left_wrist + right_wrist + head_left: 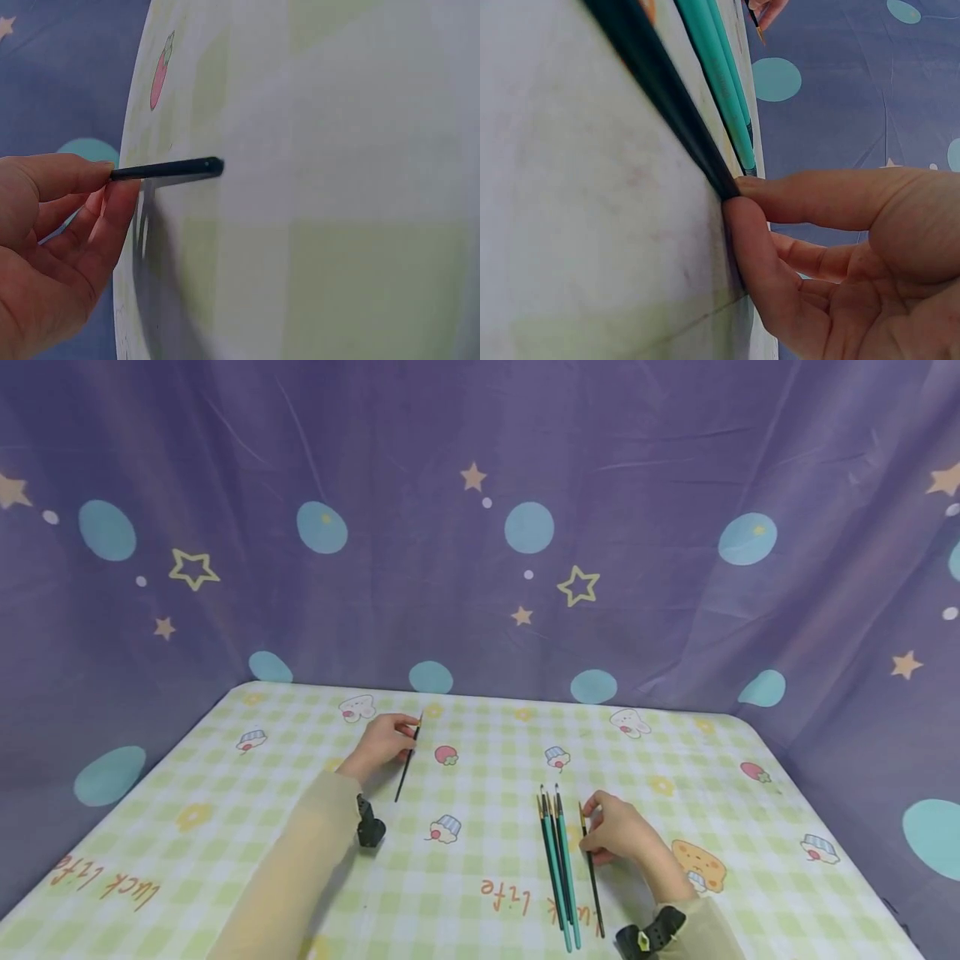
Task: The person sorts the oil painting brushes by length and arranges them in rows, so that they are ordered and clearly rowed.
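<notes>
Nearest the camera, a pale sleeve [288, 860] runs up to the left hand [386, 741], whose thumb and fingers pinch a dark brush [406, 768] nearer its bristle end, well apart from the others above or on the checked cloth [487, 793] (whether its tail touches down, I cannot tell). A light pinch on the handle, clear of the bristles, should suit something so slim. Further right, a bunch of teal and dark brushes [567, 868] lies close together, bristles pointing away from the person. Just beside it, the right hand [617, 828] pinches another dark brush [596, 893] between thumb and finger, nearly in line with the bunch. Keeping that angle steady and the fingertips off the neighbours seems wise, as thin handles would probably roll if nudged.
</notes>
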Demonstrator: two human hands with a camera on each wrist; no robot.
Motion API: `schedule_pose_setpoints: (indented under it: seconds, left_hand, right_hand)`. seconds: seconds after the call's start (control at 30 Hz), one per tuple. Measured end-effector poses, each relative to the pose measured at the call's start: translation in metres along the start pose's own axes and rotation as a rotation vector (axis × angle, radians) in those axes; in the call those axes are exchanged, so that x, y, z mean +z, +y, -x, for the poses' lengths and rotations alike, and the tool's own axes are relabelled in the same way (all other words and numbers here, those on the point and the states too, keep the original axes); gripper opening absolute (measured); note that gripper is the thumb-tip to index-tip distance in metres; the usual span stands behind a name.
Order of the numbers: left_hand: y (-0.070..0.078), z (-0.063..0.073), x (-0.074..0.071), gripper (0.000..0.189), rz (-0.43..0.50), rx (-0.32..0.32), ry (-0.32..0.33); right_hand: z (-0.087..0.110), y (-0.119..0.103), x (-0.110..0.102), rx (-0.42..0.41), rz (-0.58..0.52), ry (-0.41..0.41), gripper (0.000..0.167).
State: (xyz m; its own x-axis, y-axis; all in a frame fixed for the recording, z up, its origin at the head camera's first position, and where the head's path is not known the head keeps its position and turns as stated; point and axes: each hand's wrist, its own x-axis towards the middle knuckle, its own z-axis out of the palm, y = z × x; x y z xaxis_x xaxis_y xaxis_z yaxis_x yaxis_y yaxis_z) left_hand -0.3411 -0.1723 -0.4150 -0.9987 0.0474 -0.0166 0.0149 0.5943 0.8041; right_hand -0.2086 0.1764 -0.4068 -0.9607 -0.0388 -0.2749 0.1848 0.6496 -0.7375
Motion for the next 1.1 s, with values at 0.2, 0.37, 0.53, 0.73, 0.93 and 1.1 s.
schedule_pose_setpoints:
  seconds: [0.2,0.37,0.53,0.73,0.93,1.1]
  left_hand:
    - [-0.007,-0.003,-0.007,0.038,0.005,-0.026,0.009]
    - [-0.013,-0.003,-0.009,0.034,0.035,-0.037,0.016]
    - [-0.012,-0.004,-0.008,0.032,0.031,-0.071,0.017]
    - [-0.007,-0.004,-0.006,0.034,-0.042,-0.107,0.009]
    - [-0.003,-0.004,-0.006,0.033,-0.107,-0.104,0.006]
    - [-0.002,-0.005,-0.004,0.033,-0.148,-0.090,0.017]
  right_hand:
    - [-0.001,0.000,0.001,0.002,-0.002,-0.001,0.036]
    - [0.000,0.000,0.002,-0.005,-0.003,-0.003,0.036]
    - [0.003,0.000,0.002,-0.012,-0.002,-0.001,0.035]
    - [0.003,0.000,0.001,-0.014,0.003,0.006,0.036]
    - [0.003,-0.001,0.000,-0.011,-0.004,0.001,0.035]
    - [0.002,-0.001,0.000,-0.005,0.002,-0.002,0.035]
